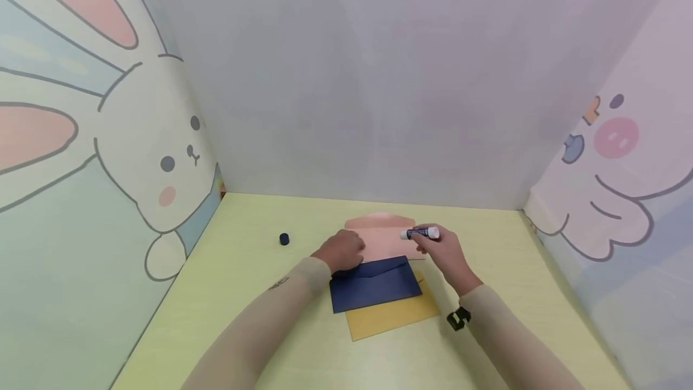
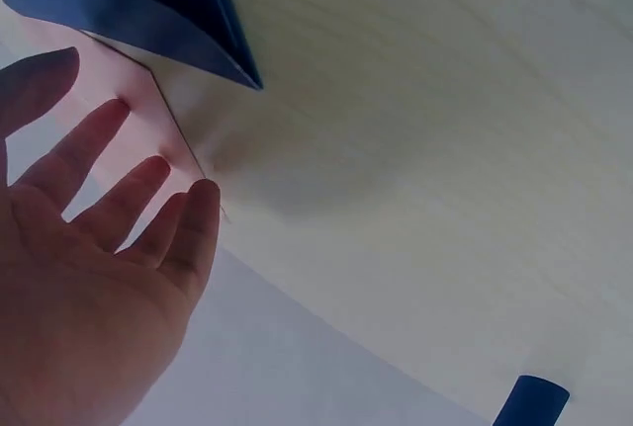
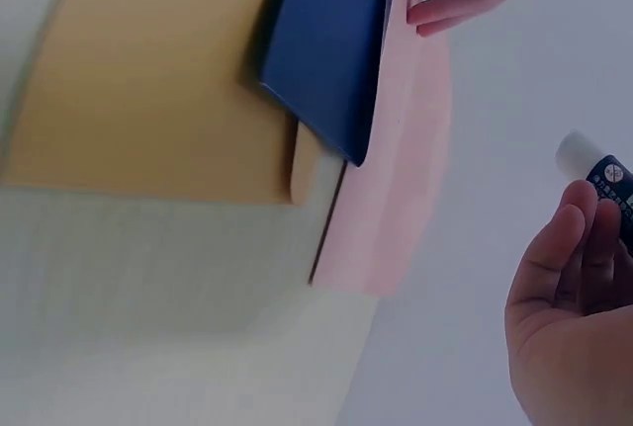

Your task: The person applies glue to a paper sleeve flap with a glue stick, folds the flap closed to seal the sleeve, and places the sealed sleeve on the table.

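— Hands first: what is each one doing?

— On the right, the right hand [image 1: 441,250] grasps a glue stick [image 1: 419,233] between thumb and fingers. Over on the left, the left hand [image 1: 343,250] grips nothing; its fingers are loosely bent, and fingertips rest on the left part of the pink envelope [image 1: 381,245].

— And where is that glue stick?

— Held up above the right part of the pink envelope, roughly level, its white end pointing left. From the right wrist it shows apart from the paper.

— How does the pink envelope lie?

— Flat on the tabletop [image 1: 487,245], farthest of the three envelopes, its flap [image 1: 381,219] folded out toward the far side.

— Which are the others?

— One is a dark blue envelope [image 1: 373,287], overlapping the pink one's near edge. Under it, and nearest, lies a yellow envelope [image 1: 395,316], sticking out at the near side and to the right.

— Anything farther off?

— Just a small dark cap [image 1: 284,239], left of the left hand and well apart from the envelopes. Around the tabletop stand a plain far wall [image 1: 368,77], a rabbit picture [image 1: 146,161] on the left and a pig picture [image 1: 639,167] on the right.
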{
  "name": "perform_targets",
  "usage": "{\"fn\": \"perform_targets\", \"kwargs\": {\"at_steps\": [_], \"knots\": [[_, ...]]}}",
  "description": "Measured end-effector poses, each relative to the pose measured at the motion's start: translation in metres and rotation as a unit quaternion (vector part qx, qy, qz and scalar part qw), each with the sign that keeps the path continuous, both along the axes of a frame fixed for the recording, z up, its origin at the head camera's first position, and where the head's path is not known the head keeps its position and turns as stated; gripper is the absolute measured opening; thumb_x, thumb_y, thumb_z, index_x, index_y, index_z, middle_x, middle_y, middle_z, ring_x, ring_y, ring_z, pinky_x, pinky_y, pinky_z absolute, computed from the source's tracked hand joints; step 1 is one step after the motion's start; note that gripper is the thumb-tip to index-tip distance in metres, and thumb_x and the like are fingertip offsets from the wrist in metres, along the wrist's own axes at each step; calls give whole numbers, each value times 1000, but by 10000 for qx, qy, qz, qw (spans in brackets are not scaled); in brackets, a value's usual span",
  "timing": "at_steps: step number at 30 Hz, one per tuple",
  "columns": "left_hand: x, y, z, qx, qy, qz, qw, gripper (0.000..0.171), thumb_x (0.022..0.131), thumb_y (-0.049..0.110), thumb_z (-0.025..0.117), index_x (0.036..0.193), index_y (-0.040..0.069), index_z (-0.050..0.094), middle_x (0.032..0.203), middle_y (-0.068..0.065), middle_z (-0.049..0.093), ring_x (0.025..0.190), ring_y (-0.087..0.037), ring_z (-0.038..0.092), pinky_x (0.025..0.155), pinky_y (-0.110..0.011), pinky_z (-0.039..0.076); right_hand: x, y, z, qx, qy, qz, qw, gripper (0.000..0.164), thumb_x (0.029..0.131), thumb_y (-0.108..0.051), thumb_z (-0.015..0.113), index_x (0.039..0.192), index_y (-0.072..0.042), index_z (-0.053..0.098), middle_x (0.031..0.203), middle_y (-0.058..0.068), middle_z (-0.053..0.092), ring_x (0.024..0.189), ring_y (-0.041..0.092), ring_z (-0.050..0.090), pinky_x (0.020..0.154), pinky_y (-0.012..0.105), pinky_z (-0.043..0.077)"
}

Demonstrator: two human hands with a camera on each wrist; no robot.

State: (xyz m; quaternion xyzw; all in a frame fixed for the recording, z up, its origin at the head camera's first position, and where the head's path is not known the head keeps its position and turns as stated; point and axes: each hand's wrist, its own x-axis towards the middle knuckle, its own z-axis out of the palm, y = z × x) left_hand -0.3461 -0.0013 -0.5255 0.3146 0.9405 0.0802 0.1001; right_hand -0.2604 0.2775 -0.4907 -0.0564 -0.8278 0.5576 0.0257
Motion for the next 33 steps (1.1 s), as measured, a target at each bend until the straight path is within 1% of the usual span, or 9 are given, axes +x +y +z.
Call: {"fn": "perform_targets", "kwargs": {"at_steps": [4,5,7,10,15,21,26,28,33], "knots": [[-4,1,-5,350,-394,252,9983,27,115,24,66,101,11,84,101,-4,76,88,-21,65,86,-37,55,-30,-13,0,589,93,276,9978,41,114,-39,80,140,-8,80,127,21,83,114,41,80,98,44,66],[2,2,7,338,-536,364,9973,26,114,19,68,92,11,81,95,-5,71,82,-22,60,80,-37,51,-37,-16,0,785,117,335,9963,39,114,-39,80,138,-9,81,126,21,84,114,41,80,97,44,65],[2,2,8,420,-630,482,9960,32,114,21,69,83,14,74,92,-3,64,76,-19,56,74,-33,45,-50,-21,-2,1172,174,424,9921,34,114,-38,80,132,-9,82,123,17,85,112,38,80,95,44,64],[3,3,8,402,-590,516,9961,38,114,25,71,77,18,69,94,0,59,75,-15,52,71,-31,40,-67,-29,-4,1589,180,469,9860,26,112,-34,79,121,-10,82,114,13,84,101,29,78,91,41,61],[3,3,7,231,-470,516,9973,36,115,31,73,81,20,74,98,0,61,80,-16,54,75,-32,44,-88,-42,-10,1946,26,601,9790,22,109,-31,76,103,-10,72,93,8,72,83,22,65,81,39,53],[1,7,4,57,-400,508,9979,35,114,30,72,81,19,77,93,1,62,78,-17,56,74,-33,47,-99,-53,-22,2184,-71,916,9715,25,110,-25,74,94,-12,60,83,2,54,75,22,53,77,41,47],[4,9,9,128,-473,500,9975,48,113,24,72,67,19,60,70,6,44,63,-16,47,65,-31,40,-104,-57,-26,2410,-90,1010,9652,26,110,-24,73,92,-13,59,81,1,50,72,20,50,76,40,46],[4,9,10,105,-452,499,9977,46,113,24,72,68,19,60,73,7,45,63,-15,47,67,-31,41,-104,-59,-26,2499,-107,1031,9627,26,110,-24,74,92,-13,59,81,1,51,72,20,50,76,39,46],[6,8,12,-28,-259,425,9988,34,113,26,72,81,18,73,92,4,63,72,-15,54,74,-32,47,-106,-63,-28,2646,-139,1086,9581,23,111,-24,75,95,-11,63,83,3,56,74,20,54,75,38,47]]}}
